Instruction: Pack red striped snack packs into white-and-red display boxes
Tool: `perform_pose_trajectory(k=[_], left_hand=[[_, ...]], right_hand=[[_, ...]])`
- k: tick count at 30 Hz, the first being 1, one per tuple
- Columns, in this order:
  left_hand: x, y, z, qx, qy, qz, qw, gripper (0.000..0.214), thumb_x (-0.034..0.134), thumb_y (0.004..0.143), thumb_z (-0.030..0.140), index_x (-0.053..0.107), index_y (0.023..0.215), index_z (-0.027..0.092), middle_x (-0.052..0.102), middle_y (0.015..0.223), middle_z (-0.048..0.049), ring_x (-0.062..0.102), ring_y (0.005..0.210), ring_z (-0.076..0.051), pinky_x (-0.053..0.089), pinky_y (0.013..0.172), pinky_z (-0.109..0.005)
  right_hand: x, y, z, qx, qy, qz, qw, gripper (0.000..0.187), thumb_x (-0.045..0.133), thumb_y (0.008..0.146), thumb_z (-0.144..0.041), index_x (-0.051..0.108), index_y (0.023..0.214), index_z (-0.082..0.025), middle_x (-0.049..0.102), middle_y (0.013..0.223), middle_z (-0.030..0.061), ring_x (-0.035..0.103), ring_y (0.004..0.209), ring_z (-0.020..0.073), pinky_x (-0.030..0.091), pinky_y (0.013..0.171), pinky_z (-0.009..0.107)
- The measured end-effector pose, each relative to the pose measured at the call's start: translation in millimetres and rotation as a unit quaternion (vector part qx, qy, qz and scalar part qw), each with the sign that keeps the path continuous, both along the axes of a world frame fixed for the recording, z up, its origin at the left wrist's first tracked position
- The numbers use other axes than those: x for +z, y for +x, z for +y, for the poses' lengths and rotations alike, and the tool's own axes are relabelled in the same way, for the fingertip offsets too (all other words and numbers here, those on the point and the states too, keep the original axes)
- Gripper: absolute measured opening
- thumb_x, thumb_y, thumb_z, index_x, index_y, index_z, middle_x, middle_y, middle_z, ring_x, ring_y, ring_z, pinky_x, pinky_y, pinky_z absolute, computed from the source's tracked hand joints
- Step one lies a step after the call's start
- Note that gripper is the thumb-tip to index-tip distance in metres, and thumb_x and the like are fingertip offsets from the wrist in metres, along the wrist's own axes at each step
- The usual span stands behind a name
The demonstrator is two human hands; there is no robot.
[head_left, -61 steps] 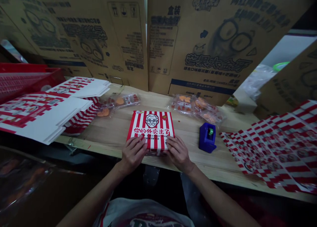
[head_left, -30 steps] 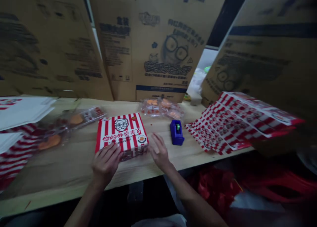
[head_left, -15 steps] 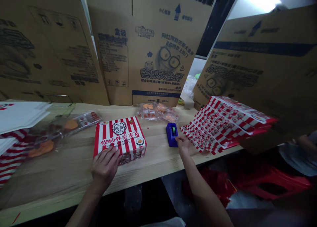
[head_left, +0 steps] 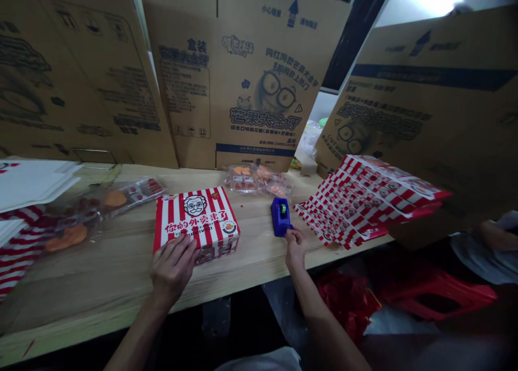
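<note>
A red-and-white striped box [head_left: 232,209], closed, with a drawn face and lettering on its lid, lies on the table. My left hand [head_left: 173,266] rests on its near left part, fingers stretched flat over the lid's front edge. To the right stands a blue tape dispenser [head_left: 279,220] with a small greenish roll in it. At the dispenser's near right corner, the fingers of my right hand [head_left: 297,247] are pinched together. What they pinch is too small to make out.
Striped flattened cartons [head_left: 352,204] lean in a stack at right. Clear packs with orange pieces [head_left: 243,178] lie behind the box, more packs [head_left: 133,196] left. White sheets [head_left: 36,182] cover the left end. Cardboard boxes [head_left: 251,80] wall the back. Another person's hand [head_left: 496,235] shows far right.
My right hand has shifted slightly left and toward me, staying beside the dispenser's near corner. My left hand stays on the box. The view has tilted a little.
</note>
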State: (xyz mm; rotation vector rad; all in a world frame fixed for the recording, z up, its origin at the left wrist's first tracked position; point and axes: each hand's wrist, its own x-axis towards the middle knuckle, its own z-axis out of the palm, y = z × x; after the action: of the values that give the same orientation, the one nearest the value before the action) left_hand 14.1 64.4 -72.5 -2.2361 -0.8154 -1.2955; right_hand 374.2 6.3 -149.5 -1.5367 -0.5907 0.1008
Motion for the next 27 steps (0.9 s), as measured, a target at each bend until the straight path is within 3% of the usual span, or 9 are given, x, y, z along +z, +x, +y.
perform_pose_trajectory(k=[3,10,13,15,17,19,22,24,27], left_hand=[[-0.7,1,-1,0.001,-0.002,-0.002,1.0,0.024,0.07,0.08,0.014,0.065,0.103,0.017,0.075,0.096,-0.0101,0.07,0.092,-0.026,0.049,0.079,-0.036],[-3.9,4,-4,0.009,-0.038,-0.011,0.999,0.025,0.063,0.084,0.016,0.065,0.109,0.019,0.074,0.102,-0.0089,0.067,0.102,-0.024,0.049,0.086,-0.038],[-3.1,5,-6,0.017,-0.048,-0.003,0.999,0.02,0.063,0.085,0.017,0.066,0.105,0.017,0.074,0.102,-0.009,0.067,0.102,-0.025,0.048,0.086,-0.039],[-1.2,5,-7,0.022,-0.051,0.005,0.998,0.017,0.062,0.086,0.017,0.066,0.102,0.017,0.074,0.1,-0.0081,0.066,0.102,-0.025,0.047,0.086,-0.039],[0.7,5,-9,0.024,-0.052,0.007,0.998,0.015,0.061,0.086,0.017,0.066,0.101,0.017,0.074,0.1,-0.0076,0.066,0.102,-0.025,0.047,0.085,-0.039],[1.4,6,-9,0.025,-0.054,0.008,0.998,0.015,0.06,0.087,0.017,0.066,0.1,0.015,0.073,0.1,-0.0082,0.065,0.101,-0.025,0.047,0.085,-0.039],[-0.5,7,-9,0.026,-0.06,0.007,0.998,0.014,0.057,0.088,0.016,0.066,0.099,0.015,0.073,0.101,-0.0083,0.064,0.102,-0.025,0.046,0.085,-0.04],[-2.8,7,-8,0.026,-0.07,0.007,0.997,0.015,0.056,0.088,0.015,0.066,0.099,0.016,0.072,0.101,-0.008,0.063,0.103,-0.024,0.046,0.086,-0.04],[-5.6,8,-7,0.026,-0.074,0.002,0.997,0.012,0.056,0.088,0.017,0.066,0.095,0.016,0.072,0.102,-0.0083,0.062,0.104,-0.024,0.046,0.086,-0.04]], right_hand=[[-5.5,-4,-10,-0.017,-0.013,-0.008,1.0,0.03,0.062,0.066,-0.047,0.06,0.064,-0.017,0.058,0.095,0.0107,0.055,0.087,0.0224,0.046,0.08,0.038],[-10.9,7,-23,0.014,-0.046,-0.045,0.998,0.031,0.06,0.066,-0.051,0.052,0.061,-0.022,0.054,0.075,0.0049,0.054,0.076,0.0241,0.047,0.073,0.041],[19.9,-8,-25,0.087,-0.053,-0.084,0.991,0.029,0.057,0.075,-0.049,0.055,0.068,-0.021,0.058,0.079,0.0056,0.057,0.078,0.0236,0.048,0.072,0.038],[61.3,-31,-17,0.218,-0.072,-0.154,0.961,0.027,0.057,0.08,-0.045,0.058,0.07,-0.02,0.06,0.088,0.0076,0.058,0.086,0.0239,0.048,0.078,0.038],[111.9,-65,0,0.407,-0.1,-0.267,0.868,0.024,0.056,0.086,-0.039,0.058,0.071,-0.02,0.061,0.096,0.0088,0.057,0.093,0.0239,0.047,0.083,0.038],[158.1,-102,21,0.555,-0.117,-0.384,0.728,0.018,0.053,0.09,-0.032,0.059,0.077,-0.021,0.059,0.104,0.0086,0.055,0.099,0.0228,0.045,0.087,0.037],[195.9,-150,51,0.641,-0.127,-0.539,0.531,0.014,0.054,0.09,-0.025,0.063,0.08,-0.021,0.058,0.102,0.0081,0.052,0.095,0.0222,0.045,0.085,0.036],[198.7,-170,65,0.639,-0.134,-0.61,0.449,0.016,0.055,0.09,-0.024,0.064,0.077,-0.02,0.058,0.096,0.0082,0.051,0.091,0.0226,0.045,0.083,0.037],[188.5,-184,76,0.617,-0.138,-0.669,0.391,0.02,0.055,0.09,-0.024,0.066,0.076,-0.018,0.058,0.088,0.0089,0.049,0.087,0.0226,0.043,0.082,0.037]])
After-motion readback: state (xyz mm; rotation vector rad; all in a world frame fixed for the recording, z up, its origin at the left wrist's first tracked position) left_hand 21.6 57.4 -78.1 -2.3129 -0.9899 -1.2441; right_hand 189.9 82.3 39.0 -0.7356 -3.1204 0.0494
